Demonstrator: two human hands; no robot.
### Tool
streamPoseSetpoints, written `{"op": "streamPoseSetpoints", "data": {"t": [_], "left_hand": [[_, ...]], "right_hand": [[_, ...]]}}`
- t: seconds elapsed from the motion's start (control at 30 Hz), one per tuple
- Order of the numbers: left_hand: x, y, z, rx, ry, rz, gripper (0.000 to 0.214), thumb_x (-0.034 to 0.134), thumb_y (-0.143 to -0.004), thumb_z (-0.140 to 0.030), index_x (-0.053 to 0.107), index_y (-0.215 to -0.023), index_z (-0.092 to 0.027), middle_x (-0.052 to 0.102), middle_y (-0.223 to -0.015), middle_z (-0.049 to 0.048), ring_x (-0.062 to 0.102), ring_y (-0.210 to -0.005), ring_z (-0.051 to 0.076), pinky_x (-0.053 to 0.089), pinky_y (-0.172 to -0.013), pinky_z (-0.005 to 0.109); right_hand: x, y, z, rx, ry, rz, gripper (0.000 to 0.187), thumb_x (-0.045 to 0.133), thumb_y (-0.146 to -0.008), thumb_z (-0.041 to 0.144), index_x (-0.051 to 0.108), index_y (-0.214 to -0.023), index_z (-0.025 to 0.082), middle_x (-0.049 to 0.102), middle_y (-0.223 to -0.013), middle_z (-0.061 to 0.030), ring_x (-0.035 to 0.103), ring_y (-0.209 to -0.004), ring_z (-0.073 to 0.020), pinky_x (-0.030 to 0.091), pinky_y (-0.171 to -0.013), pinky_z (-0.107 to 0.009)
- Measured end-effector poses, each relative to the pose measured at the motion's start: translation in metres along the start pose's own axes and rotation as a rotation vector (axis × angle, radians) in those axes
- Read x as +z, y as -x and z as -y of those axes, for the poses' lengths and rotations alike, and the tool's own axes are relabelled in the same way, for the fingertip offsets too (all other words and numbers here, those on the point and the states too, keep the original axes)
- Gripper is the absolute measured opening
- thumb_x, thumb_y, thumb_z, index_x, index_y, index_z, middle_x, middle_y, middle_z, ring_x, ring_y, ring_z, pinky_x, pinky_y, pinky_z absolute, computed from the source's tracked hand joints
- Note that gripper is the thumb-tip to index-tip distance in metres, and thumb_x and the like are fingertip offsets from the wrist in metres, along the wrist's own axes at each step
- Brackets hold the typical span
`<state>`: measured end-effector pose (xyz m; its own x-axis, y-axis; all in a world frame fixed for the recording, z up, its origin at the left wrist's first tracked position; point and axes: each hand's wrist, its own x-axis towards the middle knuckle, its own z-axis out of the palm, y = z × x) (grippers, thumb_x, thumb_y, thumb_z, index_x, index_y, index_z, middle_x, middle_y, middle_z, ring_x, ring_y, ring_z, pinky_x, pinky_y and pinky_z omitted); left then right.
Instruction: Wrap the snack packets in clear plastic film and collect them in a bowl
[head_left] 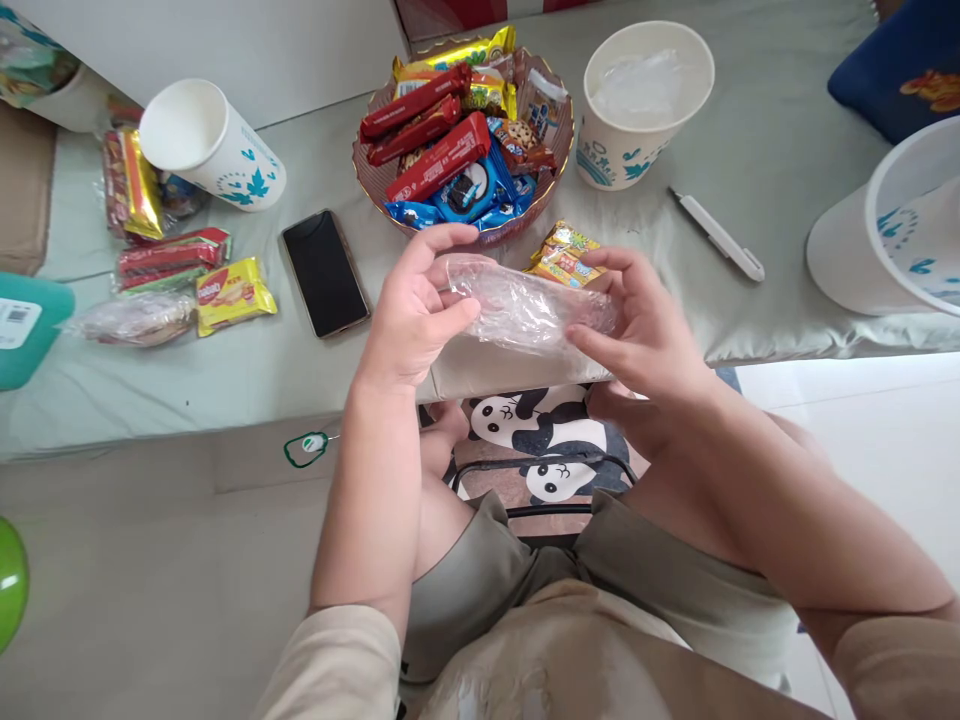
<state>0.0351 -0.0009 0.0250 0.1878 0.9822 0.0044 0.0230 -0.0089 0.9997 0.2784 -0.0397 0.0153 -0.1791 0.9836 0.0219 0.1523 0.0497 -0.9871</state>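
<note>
Both hands hold a crumpled clear plastic bag above the near edge of the cloth-covered surface. My left hand pinches its left end between thumb and fingers. My right hand grips its right end with curled fingers. Just behind the bag lies a yellow snack packet. Beyond that stands a glass bowl heaped with red, blue and yellow wrapped snacks.
A black phone lies left of my hands. A paper cup lies tipped at the left, another stands upright behind, a third lies at the right. A white pen and loose snack packets lie around.
</note>
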Motion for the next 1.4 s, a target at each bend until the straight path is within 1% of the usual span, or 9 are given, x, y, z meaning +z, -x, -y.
{"op": "streamPoseSetpoints", "data": {"t": [0.2, 0.37, 0.43, 0.5, 0.57, 0.63, 0.77, 0.97, 1.4], "left_hand": [[0.0, 0.004, 0.0, 0.032, -0.128, 0.054, 0.056, 0.075, -0.07, -0.018, 0.064, -0.124, -0.03, 0.073, -0.104, 0.005, 0.075, -0.088, 0.021, 0.062, -0.066, 0.031], [0.012, 0.003, -0.002, 0.062, -0.18, 0.207, 0.052, 0.076, -0.07, -0.018, 0.067, -0.12, -0.027, 0.075, -0.101, 0.0036, 0.073, -0.082, 0.019, 0.062, -0.069, 0.031], [0.002, -0.004, -0.001, 0.086, -0.271, 0.007, 0.034, 0.073, -0.074, -0.018, 0.069, -0.107, -0.025, 0.073, -0.094, 0.0027, 0.073, -0.083, 0.019, 0.062, -0.075, 0.033], [-0.019, -0.013, 0.0, 0.105, -0.466, -0.372, 0.01, 0.066, -0.081, -0.017, 0.066, -0.089, -0.024, 0.069, -0.085, 0.0023, 0.072, -0.084, 0.02, 0.06, -0.082, 0.037], [-0.045, -0.019, 0.003, 0.034, -0.732, -0.719, 0.009, 0.064, -0.083, -0.015, 0.062, -0.083, -0.024, 0.069, -0.088, 0.0045, 0.072, -0.095, 0.024, 0.056, -0.096, 0.044], [-0.069, -0.021, 0.008, -0.079, -0.94, -0.859, 0.024, 0.074, -0.074, -0.015, 0.066, -0.095, -0.023, 0.07, -0.112, 0.0099, 0.062, -0.127, 0.034, 0.042, -0.117, 0.055], [-0.09, -0.017, 0.02, -0.304, -0.908, -0.716, 0.052, 0.082, -0.072, -0.025, 0.066, -0.121, -0.029, 0.064, -0.13, 0.0142, 0.042, -0.147, 0.044, 0.026, -0.117, 0.067], [-0.079, -0.016, 0.012, -0.439, -0.876, -0.566, 0.099, 0.086, -0.056, -0.013, 0.05, -0.147, -0.031, 0.063, -0.13, 0.0143, 0.055, -0.127, 0.046, 0.033, -0.108, 0.07], [-0.101, -0.03, 0.051, -0.217, -0.795, -0.588, 0.07, 0.086, -0.066, -0.033, 0.055, -0.13, -0.036, 0.069, -0.131, 0.0095, 0.044, -0.148, 0.043, 0.034, -0.097, 0.059]], "right_hand": [[-0.01, 0.0, 0.017, 0.104, -0.169, 0.119, 0.04, 0.077, -0.085, 0.052, 0.066, -0.111, 0.023, 0.073, -0.117, -0.0098, 0.07, -0.106, -0.022, 0.059, -0.089, -0.035], [0.0, 0.001, 0.023, 0.253, 0.004, 0.465, 0.025, 0.075, -0.08, 0.04, 0.063, -0.085, 0.018, 0.062, -0.072, 0.0, 0.055, -0.063, -0.0115, 0.043, -0.056, -0.025], [0.005, 0.002, 0.024, 0.257, 0.102, 0.504, 0.022, 0.069, -0.081, 0.037, 0.059, -0.075, 0.018, 0.052, -0.063, 0.0027, 0.045, -0.057, -0.009, 0.036, -0.052, -0.024], [0.007, 0.004, 0.025, 0.243, 0.097, 0.469, 0.022, 0.066, -0.081, 0.037, 0.059, -0.074, 0.018, 0.052, -0.064, 0.0023, 0.045, -0.058, -0.0094, 0.036, -0.053, -0.024], [0.007, 0.005, 0.026, 0.249, 0.063, 0.426, 0.023, 0.066, -0.081, 0.039, 0.059, -0.076, 0.018, 0.054, -0.065, 0.0018, 0.047, -0.059, -0.0102, 0.037, -0.053, -0.025], [0.007, 0.005, 0.025, 0.251, 0.039, 0.404, 0.023, 0.067, -0.082, 0.039, 0.06, -0.078, 0.018, 0.056, -0.065, 0.0017, 0.048, -0.058, -0.0106, 0.037, -0.053, -0.025], [0.01, 0.002, 0.021, 0.212, 0.036, 0.408, 0.022, 0.067, -0.083, 0.038, 0.059, -0.078, 0.018, 0.057, -0.064, 0.0019, 0.049, -0.058, -0.0109, 0.038, -0.054, -0.025], [0.016, -0.001, 0.015, 0.19, 0.071, 0.41, 0.02, 0.065, -0.084, 0.037, 0.063, -0.079, 0.018, 0.059, -0.068, 0.0013, 0.051, -0.06, -0.0113, 0.04, -0.055, -0.025], [0.013, -0.001, 0.016, 0.108, 0.142, 0.398, 0.014, 0.062, -0.086, 0.031, 0.062, -0.08, 0.018, 0.061, -0.067, 0.0015, 0.054, -0.063, -0.0117, 0.042, -0.061, -0.025]]}}
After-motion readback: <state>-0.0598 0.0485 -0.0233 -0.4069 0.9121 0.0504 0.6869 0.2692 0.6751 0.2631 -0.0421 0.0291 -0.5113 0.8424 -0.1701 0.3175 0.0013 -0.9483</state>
